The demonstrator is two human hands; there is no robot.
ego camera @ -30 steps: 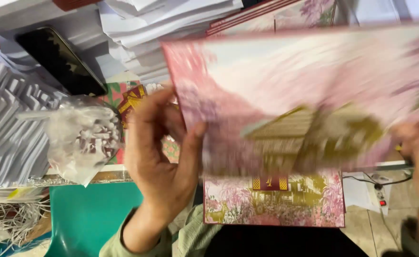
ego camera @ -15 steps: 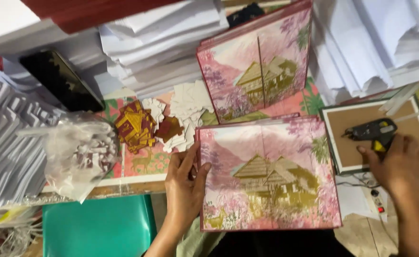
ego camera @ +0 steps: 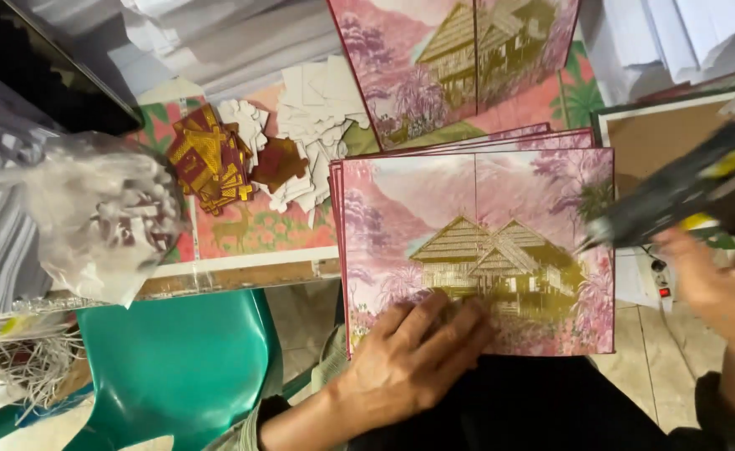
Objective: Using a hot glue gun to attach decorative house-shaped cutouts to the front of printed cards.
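Observation:
A pink card (ego camera: 468, 209) printed with a golden hut and mountains lies on top of a small stack on my lap. My left hand (ego camera: 413, 359) rests flat on its lower left part, fingers spread over the print. My right hand (ego camera: 722, 284) grips a black and yellow glue gun (ego camera: 685, 188) at the right edge, blurred, its nozzle touching the card's right side. A second card of the same kind (ego camera: 459, 58) lies further up on the table.
A pile of brown-gold cut pieces (ego camera: 209, 159) and white cut pieces (ego camera: 317, 117) lies on the table. A crumpled clear plastic bag (ego camera: 100, 217) sits at left, above a green plastic chair (ego camera: 175, 359). White paper stacks (ego camera: 217, 33) fill the top; a brown framed board (ego camera: 643, 138) is at right.
The camera has come closer. My right hand has lifted the glue gun off the framed board and brought its nozzle to the card. My left hand has moved onto the card's lower part.

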